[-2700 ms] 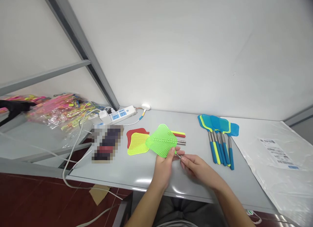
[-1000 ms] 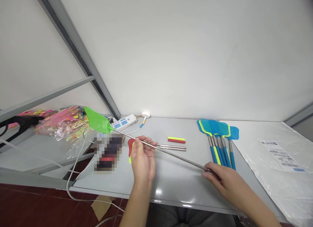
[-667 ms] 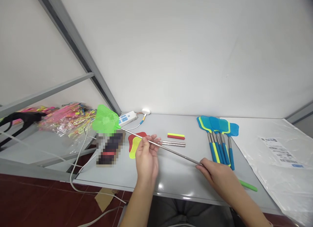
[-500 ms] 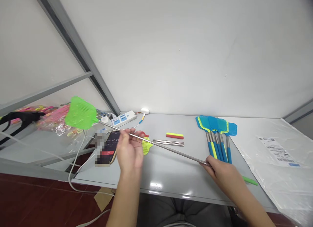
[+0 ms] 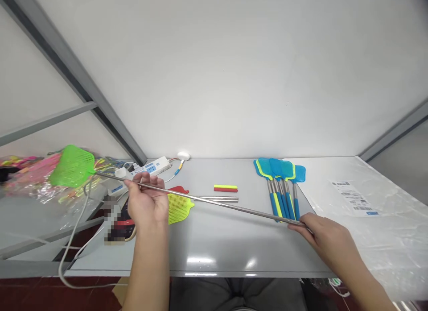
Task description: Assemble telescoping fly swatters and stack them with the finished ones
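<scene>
A fly swatter with a green mesh head [image 5: 72, 167] and a long, thin telescopic metal rod [image 5: 247, 209] is held slantwise above the table. My left hand [image 5: 149, 201], palm up, has the rod between thumb and loosely curled fingers, close to the green head. Around the rod's other end my right hand [image 5: 329, 237] is closed; the grip end is hidden behind it. Under the rod lie a yellow swatter head [image 5: 179, 208], a red swatter head [image 5: 180, 189] and some metal rods [image 5: 224, 199]. A yellow tube [image 5: 225, 186] and a red tube [image 5: 225, 190] sit beyond them.
Several blue and yellow fly swatters [image 5: 281, 170] lie together at the right, beside a white plastic package [image 5: 321, 181]. A power strip [image 5: 152, 167], white cables and a phone [image 5: 125, 230] are on the left. Bagged colourful items [image 5: 36, 172] lie beyond the metal frame.
My hands have spread farther apart, the left going left and the right going right. More of the metal rod shows between them. The view has shifted right.
</scene>
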`<state>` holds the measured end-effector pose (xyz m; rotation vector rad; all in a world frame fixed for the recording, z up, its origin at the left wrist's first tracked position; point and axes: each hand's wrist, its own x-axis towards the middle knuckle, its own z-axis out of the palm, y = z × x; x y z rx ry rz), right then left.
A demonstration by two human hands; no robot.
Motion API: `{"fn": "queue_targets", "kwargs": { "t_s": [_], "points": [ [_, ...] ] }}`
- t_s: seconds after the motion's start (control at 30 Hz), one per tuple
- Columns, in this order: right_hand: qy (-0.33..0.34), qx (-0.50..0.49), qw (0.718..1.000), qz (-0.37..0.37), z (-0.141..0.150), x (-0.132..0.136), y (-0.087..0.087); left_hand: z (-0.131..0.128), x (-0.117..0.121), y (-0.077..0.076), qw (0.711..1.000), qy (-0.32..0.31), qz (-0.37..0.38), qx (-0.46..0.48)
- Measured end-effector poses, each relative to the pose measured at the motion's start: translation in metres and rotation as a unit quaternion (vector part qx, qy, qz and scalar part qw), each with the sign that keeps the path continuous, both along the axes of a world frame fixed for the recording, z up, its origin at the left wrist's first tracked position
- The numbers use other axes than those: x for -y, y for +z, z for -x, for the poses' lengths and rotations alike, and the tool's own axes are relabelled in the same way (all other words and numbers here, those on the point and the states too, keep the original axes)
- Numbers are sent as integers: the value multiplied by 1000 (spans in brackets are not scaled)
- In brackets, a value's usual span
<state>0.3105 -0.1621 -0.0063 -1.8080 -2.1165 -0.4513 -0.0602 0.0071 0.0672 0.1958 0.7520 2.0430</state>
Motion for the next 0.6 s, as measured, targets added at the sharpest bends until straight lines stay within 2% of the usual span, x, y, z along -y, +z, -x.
{"fn": "queue_targets", "kwargs": {
  "t_s": [0.07, 0.13, 0.23, 0.43, 0.6],
  "points": [
    [11, -7, 1000, 11, 4, -5, 1, -25, 8, -6, 999, -42, 10, -1],
    [9, -8, 1000, 13, 10, -10, 1, -52, 20, -13, 993, -116, 17, -5],
    [0, -4, 1000, 16, 16, -14, -2, -76, 32, -16, 985, -170, -27, 0],
    [-14, -27, 1000, -1, 17, -14, -11, -75, 25, -5, 981, -181, -71, 16],
    [11, -70, 997, -1, 13, -14, -15, -59, 17, -6, 984, -164, -72, 18]
  ]
}}
